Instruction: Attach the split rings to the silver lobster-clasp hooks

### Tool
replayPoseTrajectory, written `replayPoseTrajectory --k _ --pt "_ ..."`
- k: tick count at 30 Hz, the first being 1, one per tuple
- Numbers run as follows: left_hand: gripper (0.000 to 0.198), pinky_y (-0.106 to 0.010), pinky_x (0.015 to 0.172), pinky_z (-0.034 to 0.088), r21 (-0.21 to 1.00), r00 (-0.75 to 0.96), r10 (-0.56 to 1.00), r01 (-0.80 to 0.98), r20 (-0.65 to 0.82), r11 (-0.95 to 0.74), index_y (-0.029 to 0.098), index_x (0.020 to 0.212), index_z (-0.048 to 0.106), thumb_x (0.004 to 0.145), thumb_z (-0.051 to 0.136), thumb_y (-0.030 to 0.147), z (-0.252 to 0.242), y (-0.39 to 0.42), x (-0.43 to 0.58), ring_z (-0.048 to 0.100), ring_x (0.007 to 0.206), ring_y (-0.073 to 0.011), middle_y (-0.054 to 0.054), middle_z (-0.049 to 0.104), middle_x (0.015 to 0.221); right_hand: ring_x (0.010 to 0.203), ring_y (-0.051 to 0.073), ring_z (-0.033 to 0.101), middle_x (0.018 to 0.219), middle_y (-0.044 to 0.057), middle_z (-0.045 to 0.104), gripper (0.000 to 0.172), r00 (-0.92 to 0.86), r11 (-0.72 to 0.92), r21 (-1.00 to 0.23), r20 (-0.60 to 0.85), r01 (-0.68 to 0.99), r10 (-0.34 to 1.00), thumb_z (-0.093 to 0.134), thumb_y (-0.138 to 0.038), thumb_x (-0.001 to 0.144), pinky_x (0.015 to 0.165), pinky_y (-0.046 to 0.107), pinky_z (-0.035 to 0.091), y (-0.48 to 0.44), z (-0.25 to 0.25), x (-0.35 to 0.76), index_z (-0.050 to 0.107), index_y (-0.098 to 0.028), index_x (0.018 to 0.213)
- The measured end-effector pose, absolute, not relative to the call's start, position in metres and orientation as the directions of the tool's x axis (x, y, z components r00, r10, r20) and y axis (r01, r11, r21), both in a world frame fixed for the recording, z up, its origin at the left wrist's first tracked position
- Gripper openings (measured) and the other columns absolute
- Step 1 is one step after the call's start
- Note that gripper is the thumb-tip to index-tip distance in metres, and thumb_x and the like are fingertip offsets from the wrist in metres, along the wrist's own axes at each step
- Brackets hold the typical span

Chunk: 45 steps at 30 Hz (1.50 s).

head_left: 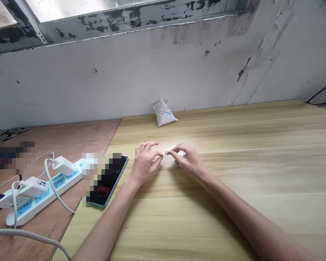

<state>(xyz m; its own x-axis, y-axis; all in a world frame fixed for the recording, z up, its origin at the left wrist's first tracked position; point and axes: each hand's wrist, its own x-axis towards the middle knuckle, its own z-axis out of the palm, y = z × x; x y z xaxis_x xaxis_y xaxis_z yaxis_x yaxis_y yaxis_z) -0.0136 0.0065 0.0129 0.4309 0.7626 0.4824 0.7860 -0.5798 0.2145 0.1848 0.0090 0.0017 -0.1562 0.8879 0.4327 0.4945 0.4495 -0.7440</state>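
Observation:
A small silvery metal piece (167,153), with what look like tiny loops, is held between my two hands just above the wooden tabletop. My left hand (146,161) pinches its left end between thumb and index finger, the other fingers raised and spread. My right hand (188,158) grips the right end with thumb and fingertips. More small metal pieces (177,164) lie on the table under my right hand, partly hidden by it. Another bit of metal (153,159) shows beside my left thumb. These parts are too small to make out their exact kind.
A white plastic packet (165,113) with a printed label stands near the wall. Left of my left forearm lies a phone (108,185), partly blurred out. Further left, a white power strip (53,188) carries chargers and cables on a lower reddish board (78,134).

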Motion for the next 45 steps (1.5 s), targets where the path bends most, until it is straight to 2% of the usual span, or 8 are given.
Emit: replayPoseTrajectory --k 3,7,16,22,31,35,40,45 --pt "0.015 -0.049 0.101 0.036 0.272 0.370 0.841 0.827 0.394 -0.491 0.026 0.100 0.068 0.087 0.062 0.031 0.015 0.015 -0.029 0.048 0.123 -0.0284 -0.007 0.057 0.129 0.082 0.020 0.059 0.082 0.005 0.069 0.018 -0.189 0.424 -0.625 0.407 0.655 0.893 0.060 -0.024 0.088 0.079 0.035 0.038 0.022 -0.010 0.194 0.071 -0.021 0.074" --pt "0.018 -0.051 0.101 0.035 0.290 0.395 0.872 0.832 0.289 -0.473 0.027 0.101 0.069 0.087 0.061 0.034 0.015 0.024 -0.045 0.048 0.122 -0.0290 -0.007 0.059 0.125 0.087 0.020 0.058 0.089 0.006 0.066 0.021 -0.274 0.453 -0.474 0.401 0.755 0.874 0.055 -0.027 0.093 0.081 0.036 0.036 0.032 -0.017 0.206 0.075 -0.023 0.089" --pt "0.017 -0.050 0.102 0.032 0.365 0.365 0.885 0.812 0.290 -0.455 0.028 0.092 0.073 0.087 0.061 0.038 0.017 0.026 -0.053 0.052 0.116 -0.0269 -0.004 0.062 0.117 0.073 0.018 0.057 0.079 0.005 0.066 0.017 -0.501 0.571 -0.302 0.281 0.763 0.818 0.066 -0.035 0.085 0.069 0.030 0.035 0.022 0.008 0.224 0.076 -0.021 0.087" --pt "0.012 -0.048 0.101 0.032 0.329 0.424 0.856 0.796 0.295 -0.508 0.028 0.087 0.073 0.084 0.066 0.037 0.011 0.027 -0.049 0.051 0.115 -0.0262 -0.005 0.062 0.115 0.067 0.015 0.056 0.078 0.004 0.065 0.013 -0.541 0.579 -0.176 0.224 0.796 0.811 0.064 -0.024 0.084 0.069 0.030 0.032 0.019 0.004 0.216 0.075 -0.021 0.077" --pt "0.010 -0.043 0.095 0.035 0.309 0.480 0.813 0.759 0.330 -0.573 0.026 0.081 0.073 0.086 0.065 0.028 0.004 0.028 -0.046 0.056 0.101 -0.0225 -0.003 0.066 0.104 0.067 0.014 0.058 0.079 0.002 0.068 0.009 -0.511 0.578 -0.254 0.284 0.776 0.811 0.059 -0.012 0.078 0.071 0.029 0.034 0.018 -0.004 0.207 0.065 -0.019 0.075" --pt "0.012 -0.039 0.090 0.038 0.435 0.422 0.825 0.705 0.376 -0.560 0.027 0.089 0.075 0.088 0.063 0.030 0.011 0.025 -0.041 0.060 0.092 -0.0204 -0.002 0.069 0.093 0.065 0.014 0.057 0.074 0.000 0.068 0.007 -0.477 0.581 -0.329 0.348 0.744 0.807 0.059 -0.013 0.080 0.072 0.029 0.035 0.018 -0.003 0.208 0.062 -0.019 0.077" --pt "0.009 -0.035 0.086 0.043 0.651 0.337 0.870 0.577 0.361 -0.494 0.025 0.084 0.075 0.084 0.068 0.031 0.020 0.017 -0.028 0.064 0.085 -0.0192 -0.001 0.074 0.085 0.059 0.012 0.056 0.073 -0.001 0.070 0.007 -0.404 0.593 -0.457 0.449 0.663 0.797 0.057 -0.014 0.084 0.073 0.029 0.036 0.016 -0.004 0.204 0.061 -0.020 0.083" --pt "0.014 -0.031 0.073 0.050 0.725 0.315 0.899 0.537 0.303 -0.432 0.023 0.079 0.074 0.080 0.071 0.037 0.021 0.012 -0.020 0.066 0.081 -0.0202 -0.003 0.073 0.083 0.061 0.012 0.055 0.079 0.000 0.072 0.012 -0.356 0.595 -0.583 0.480 0.553 0.802 0.055 -0.017 0.088 0.071 0.028 0.038 0.013 -0.004 0.197 0.065 -0.022 0.083"
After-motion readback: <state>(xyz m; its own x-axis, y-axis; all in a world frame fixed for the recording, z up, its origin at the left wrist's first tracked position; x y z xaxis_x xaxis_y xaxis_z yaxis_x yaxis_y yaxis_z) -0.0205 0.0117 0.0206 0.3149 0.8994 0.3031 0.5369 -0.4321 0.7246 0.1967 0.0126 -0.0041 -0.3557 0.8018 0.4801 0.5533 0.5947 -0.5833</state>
